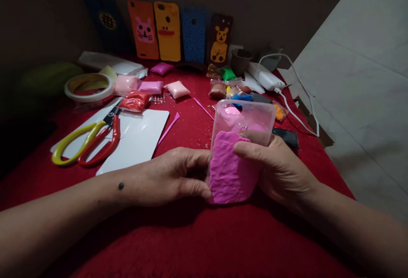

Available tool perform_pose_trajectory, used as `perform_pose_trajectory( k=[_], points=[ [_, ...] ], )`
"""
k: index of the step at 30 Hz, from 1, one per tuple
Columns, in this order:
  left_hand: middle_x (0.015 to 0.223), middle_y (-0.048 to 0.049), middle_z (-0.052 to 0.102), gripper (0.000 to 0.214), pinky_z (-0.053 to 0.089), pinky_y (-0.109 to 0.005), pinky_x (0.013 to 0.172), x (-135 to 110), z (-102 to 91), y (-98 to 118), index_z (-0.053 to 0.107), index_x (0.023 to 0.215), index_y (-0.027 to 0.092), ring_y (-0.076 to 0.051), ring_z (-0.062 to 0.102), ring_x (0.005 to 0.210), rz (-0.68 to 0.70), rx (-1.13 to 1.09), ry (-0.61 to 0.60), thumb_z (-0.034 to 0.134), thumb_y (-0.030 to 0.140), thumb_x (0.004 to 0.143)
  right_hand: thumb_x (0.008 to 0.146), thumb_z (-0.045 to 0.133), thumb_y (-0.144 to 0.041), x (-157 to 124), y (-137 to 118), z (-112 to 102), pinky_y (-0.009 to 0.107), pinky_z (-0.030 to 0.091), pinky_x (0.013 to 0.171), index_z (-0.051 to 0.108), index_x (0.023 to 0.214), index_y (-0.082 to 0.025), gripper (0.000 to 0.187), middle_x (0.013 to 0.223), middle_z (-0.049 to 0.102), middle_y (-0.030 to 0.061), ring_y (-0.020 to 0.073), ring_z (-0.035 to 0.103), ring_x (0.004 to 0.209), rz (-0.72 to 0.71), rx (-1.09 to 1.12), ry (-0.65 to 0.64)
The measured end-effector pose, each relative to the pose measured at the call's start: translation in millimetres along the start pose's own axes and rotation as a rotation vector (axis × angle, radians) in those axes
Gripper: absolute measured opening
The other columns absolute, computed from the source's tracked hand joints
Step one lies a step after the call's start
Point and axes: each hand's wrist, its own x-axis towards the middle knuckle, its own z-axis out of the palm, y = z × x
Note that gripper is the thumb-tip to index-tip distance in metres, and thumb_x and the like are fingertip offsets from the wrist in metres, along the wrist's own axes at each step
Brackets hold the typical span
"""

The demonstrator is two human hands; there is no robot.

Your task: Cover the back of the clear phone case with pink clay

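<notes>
A clear phone case [267,114] is held up over the red cloth, its lower part covered by a bumpy layer of pink clay [231,171]. My right hand [280,171] grips the case from the right side, thumb pressed on the clay near its upper edge and fingers behind. At the lower left edge, my left hand [178,176] pinches the case between thumb and fingers. The top of the case, with its camera hole, is bare and see-through. Pink shapes show through it from behind.
Scissors [95,140] with yellow and red handles lie on white sheets [137,137] at left, near a tape roll [66,89] and several clay packets [135,100]. Decorated phone cases [167,31] lean on the wall. A white charger with cable [269,78] sits at right.
</notes>
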Motion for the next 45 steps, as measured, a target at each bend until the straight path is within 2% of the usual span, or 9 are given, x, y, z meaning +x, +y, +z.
perform_pose_trajectory(
  k=[5,9,14,18,23,28,32,40,45],
  points=[
    [0.09,-0.0011,0.069,0.019,0.053,-0.027,0.086,-1.7,-0.9,-3.7,0.071,0.102,0.016,-0.016,0.063,0.09,-0.038,-0.035,-0.01,0.069,0.011,0.084,0.067,0.089,-0.027,4.1,-2.2,1.8,0.02,0.05,0.057,0.075,0.072,-0.016,0.018,0.068,0.071,-0.0009,0.0081,0.061,0.059,0.001,-0.034,0.06],
    [0.091,-0.0014,0.068,0.024,0.053,-0.03,0.087,-2.8,-1.5,-1.9,0.068,0.104,0.017,-0.016,0.064,0.089,-0.026,-0.174,-0.01,0.073,0.015,0.081,0.068,0.089,-0.031,4.8,-1.6,1.2,0.02,0.048,0.057,0.073,0.071,-0.015,0.023,0.068,0.069,-0.0004,0.0079,0.059,0.058,-0.006,-0.034,0.061],
    [0.079,0.003,0.064,0.013,0.047,-0.017,0.064,-3.3,2.8,3.4,0.065,0.091,0.017,-0.007,0.057,0.068,0.045,-0.136,0.332,0.071,0.029,0.087,0.075,0.084,-0.039,0.1,-0.7,2.1,0.022,0.045,0.054,0.07,0.073,-0.017,0.026,0.064,0.064,-0.002,0.0082,0.055,0.054,0.053,-0.029,-0.039],
    [0.065,0.0053,0.057,0.021,0.039,-0.017,0.054,-3.0,10.4,2.2,0.061,0.078,0.017,-0.007,0.049,0.057,0.054,-0.137,0.436,0.073,0.033,0.083,0.077,0.081,-0.047,-1.9,1.7,3.0,0.025,0.048,0.059,0.069,0.072,-0.018,0.032,0.067,0.067,0.0003,0.011,0.058,0.057,0.093,-0.103,-0.133],
    [0.058,0.0042,0.054,0.03,0.04,-0.021,0.057,-2.5,13.7,-0.7,0.056,0.064,0.016,-0.008,0.049,0.056,-0.033,-0.137,0.55,0.075,0.034,0.079,0.08,0.076,-0.052,-1.1,2.8,3.7,0.027,0.049,0.058,0.07,0.073,-0.019,0.034,0.066,0.066,0.0005,0.012,0.056,0.055,0.106,-0.131,-0.159],
    [0.056,0.0042,0.053,0.03,0.039,-0.02,0.056,-3.1,7.9,-3.4,0.055,0.061,0.015,-0.007,0.048,0.054,0.039,-0.189,0.528,0.071,0.029,0.082,0.073,0.083,-0.037,-3.1,-1.7,1.7,0.024,0.047,0.057,0.07,0.072,-0.018,0.023,0.062,0.063,-0.0017,0.0102,0.055,0.055,0.123,-0.059,-0.057],
    [0.06,0.0043,0.055,0.022,0.036,-0.019,0.055,-3.4,7.3,-4.6,0.06,0.067,0.014,-0.006,0.048,0.056,0.012,-0.207,0.451,0.076,0.027,0.078,0.063,0.089,-0.03,-6.3,-0.9,-2.3,0.025,0.047,0.059,0.067,0.069,-0.018,0.026,0.067,0.067,-0.0005,0.0119,0.059,0.059,0.151,-0.137,0.023],
    [0.064,0.0025,0.058,0.025,0.041,-0.021,0.061,-3.5,9.4,-8.3,0.058,0.065,0.015,-0.01,0.054,0.064,-0.053,-0.235,0.513,0.08,0.025,0.073,0.069,0.087,-0.036,-6.7,9.8,-4.0,0.024,0.046,0.056,0.069,0.074,-0.018,0.025,0.065,0.065,-0.002,0.0108,0.057,0.056,0.092,-0.25,0.049],
    [0.057,0.0051,0.054,0.024,0.035,-0.018,0.05,-1.8,10.0,-4.5,0.061,0.068,0.015,-0.006,0.046,0.052,-0.022,-0.22,0.495,0.081,0.028,0.071,0.07,0.087,-0.036,-6.0,6.5,-2.1,0.025,0.051,0.061,0.071,0.078,-0.017,0.026,0.073,0.071,0.0009,0.0123,0.064,0.062,0.106,-0.152,-0.031]
  ],
)
